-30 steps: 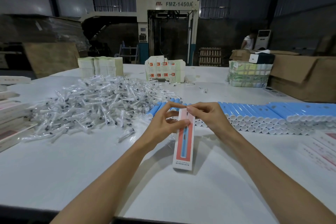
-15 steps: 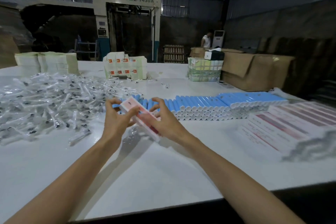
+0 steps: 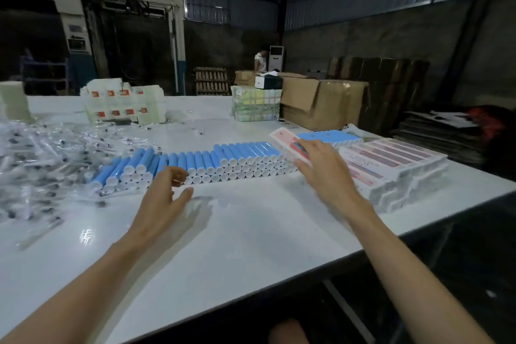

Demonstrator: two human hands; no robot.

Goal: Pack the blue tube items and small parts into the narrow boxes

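Observation:
A long stacked row of blue tubes (image 3: 223,160) with white ends lies across the middle of the white table (image 3: 251,232). A heap of small parts in clear wrappers (image 3: 42,153) covers the left side. My right hand (image 3: 321,167) holds a narrow pink-and-white box (image 3: 284,142) above the tubes, close to the stack of packed narrow boxes (image 3: 396,167) at the right. My left hand (image 3: 164,193) hovers over the table just in front of the tubes, fingers relaxed and holding nothing.
Flat folded cartons (image 3: 122,103) stand at the back left, a wrapped bundle (image 3: 255,105) and a brown cardboard box (image 3: 321,103) at the back right. The table's right edge runs diagonally near the packed boxes. A person (image 3: 260,60) stands far behind.
My left hand let go of the narrow box and dropped toward the tubes. My right hand carried the box to the right, toward the packed stack. The view swung right.

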